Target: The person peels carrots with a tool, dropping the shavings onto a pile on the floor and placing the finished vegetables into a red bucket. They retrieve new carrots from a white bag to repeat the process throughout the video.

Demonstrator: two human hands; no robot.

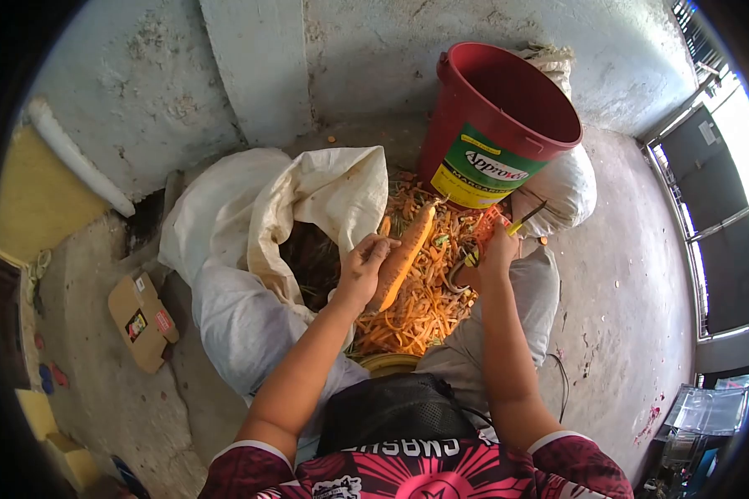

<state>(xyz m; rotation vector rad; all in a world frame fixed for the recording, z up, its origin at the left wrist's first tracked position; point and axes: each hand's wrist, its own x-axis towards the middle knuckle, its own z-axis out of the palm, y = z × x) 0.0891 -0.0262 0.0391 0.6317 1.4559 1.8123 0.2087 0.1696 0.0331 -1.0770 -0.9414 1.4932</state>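
My left hand (366, 268) is closed on a large, long carrot (408, 258), held at a slant over a heap of peelings. The carrot's surface is bright orange, as if peeled. To the right, my right hand (501, 248) grips a slim yellow-handled knife (518, 224). Its dark pointed tip sticks out up and to the right, away from the carrot; the rest is hidden in my fingers. An orange perforated plastic piece (486, 226) shows beside that hand. Orange carrot peelings (416, 320) lie piled between my legs, under both hands.
A red bucket (433, 141) with a margarine label stands beyond the heap. An open white sack (316, 187) sits at the left, and a full white sack (574, 191) behind the bucket. A flattened cardboard box (141, 320) lies on the concrete floor. A wall (374, 66) rises behind.
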